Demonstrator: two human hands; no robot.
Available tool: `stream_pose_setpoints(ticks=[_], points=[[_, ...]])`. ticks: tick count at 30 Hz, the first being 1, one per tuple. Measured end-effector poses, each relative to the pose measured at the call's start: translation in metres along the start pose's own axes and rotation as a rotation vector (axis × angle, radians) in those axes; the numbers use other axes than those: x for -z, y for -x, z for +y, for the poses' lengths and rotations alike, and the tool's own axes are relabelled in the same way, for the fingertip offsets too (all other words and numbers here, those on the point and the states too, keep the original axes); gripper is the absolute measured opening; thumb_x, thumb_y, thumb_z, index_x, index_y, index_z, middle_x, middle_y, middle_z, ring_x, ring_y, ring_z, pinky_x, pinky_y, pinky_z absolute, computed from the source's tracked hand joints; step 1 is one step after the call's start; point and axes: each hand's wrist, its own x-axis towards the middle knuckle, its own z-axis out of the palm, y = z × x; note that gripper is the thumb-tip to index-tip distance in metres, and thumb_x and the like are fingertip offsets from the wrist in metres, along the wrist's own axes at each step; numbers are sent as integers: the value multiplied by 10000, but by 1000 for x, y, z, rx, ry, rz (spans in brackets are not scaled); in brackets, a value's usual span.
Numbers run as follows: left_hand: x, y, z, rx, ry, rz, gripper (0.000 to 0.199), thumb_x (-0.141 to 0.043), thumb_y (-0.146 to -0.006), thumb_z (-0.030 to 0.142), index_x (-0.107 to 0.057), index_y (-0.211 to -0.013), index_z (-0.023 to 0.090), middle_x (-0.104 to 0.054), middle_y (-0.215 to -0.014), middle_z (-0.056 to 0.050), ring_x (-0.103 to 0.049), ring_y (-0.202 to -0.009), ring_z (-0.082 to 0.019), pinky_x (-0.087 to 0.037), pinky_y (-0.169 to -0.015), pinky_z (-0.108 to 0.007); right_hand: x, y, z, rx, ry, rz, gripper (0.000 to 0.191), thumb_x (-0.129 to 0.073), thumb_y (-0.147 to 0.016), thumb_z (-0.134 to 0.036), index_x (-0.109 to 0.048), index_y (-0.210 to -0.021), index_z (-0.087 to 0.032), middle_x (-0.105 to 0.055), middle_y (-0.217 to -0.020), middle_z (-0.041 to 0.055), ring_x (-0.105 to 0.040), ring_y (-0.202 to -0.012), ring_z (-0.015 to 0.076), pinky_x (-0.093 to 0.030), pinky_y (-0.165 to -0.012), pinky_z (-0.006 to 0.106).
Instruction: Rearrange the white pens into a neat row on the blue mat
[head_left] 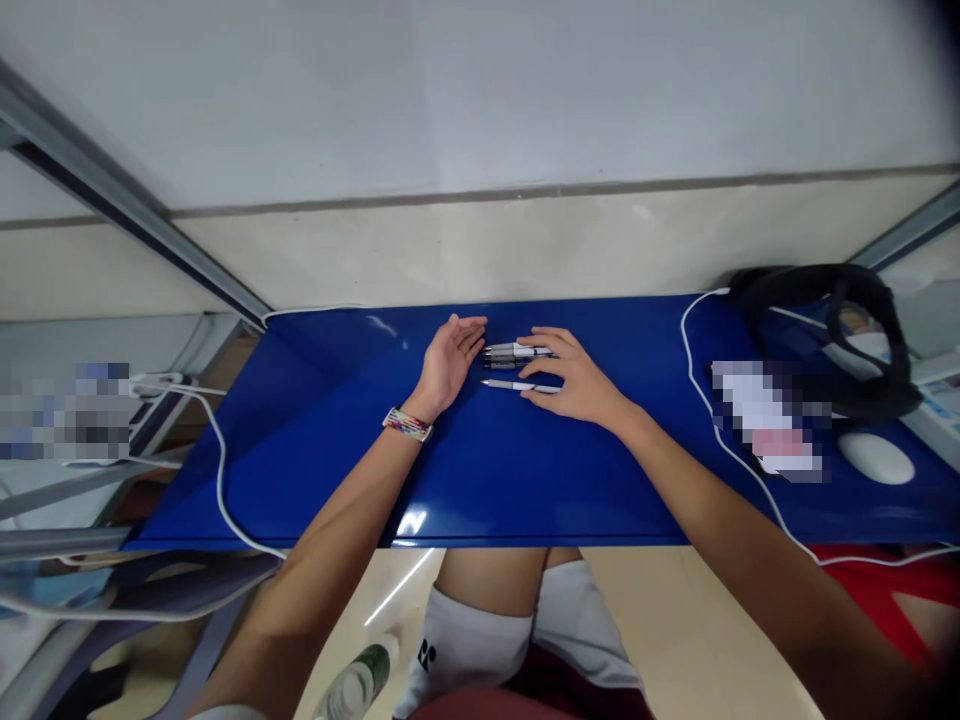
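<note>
My left hand rests on the blue tabletop with the palm turned toward the pens and the fingers stretched out, holding nothing. Several black, grey and white pens lie close together just right of its fingertips. Below them, slightly apart, lies a single white pen with its tip pointing left. My right hand arches over the right ends of the pens, fingers spread. Its thumb and index finger lie on either side of the single pen; whether they touch it I cannot tell. The fingers partly hide the grouped pens.
The blue tabletop meets a wall at the back. On the right are a white cable, a blurred-out phone, a black headband-like device and a white mouse. Below the front edge stands a bottle.
</note>
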Motion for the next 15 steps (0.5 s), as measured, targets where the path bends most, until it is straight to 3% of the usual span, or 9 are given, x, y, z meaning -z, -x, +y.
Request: stream_pose_setpoints(ticks=[5, 9, 12, 15], points=[[-1, 0, 0, -32, -133, -27, 649, -406, -1057, 760, -758, -1233, 244, -683, -1580, -115, -578, -1554, -308, -478, -1292, -532, 2, 1, 2, 7, 68, -50, 58, -871, -885, -275, -834, -909, -312, -711, -1516, 59, -480, -1590, 402, -393, -1284, 729], [-1, 0, -3, -64, -106, -38, 573, -466, -1056, 725, -768, -1187, 256, -709, -1545, -113, -575, -1559, -324, -451, -1306, -562, 3, 1, 0, 33, 104, -32, 88, -857, -890, -248, -793, -849, -293, -744, -1466, 59, -499, -1576, 404, -388, -1283, 713], [-2, 2, -5, -157, -83, -28, 545, -470, -1072, 707, -772, -1134, 256, -739, -1497, -106, -605, -1529, -301, -448, -1306, -534, 2, -1, -3, 54, 67, 61, 78, -794, -951, -227, -776, -922, -298, -795, -1365, 50, -594, -1492, 367, -461, -1233, 659], [-5, 7, 0, -351, -153, 4, 566, -515, -1066, 737, -790, -1067, 242, -790, -1368, -115, -669, -1438, -292, -492, -1255, -480, 1, -3, -4, 40, 56, 213, 64, -727, -1022, -244, -775, -1033, -284, -835, -1161, 69, -732, -1236, 328, -560, -1092, 574]])
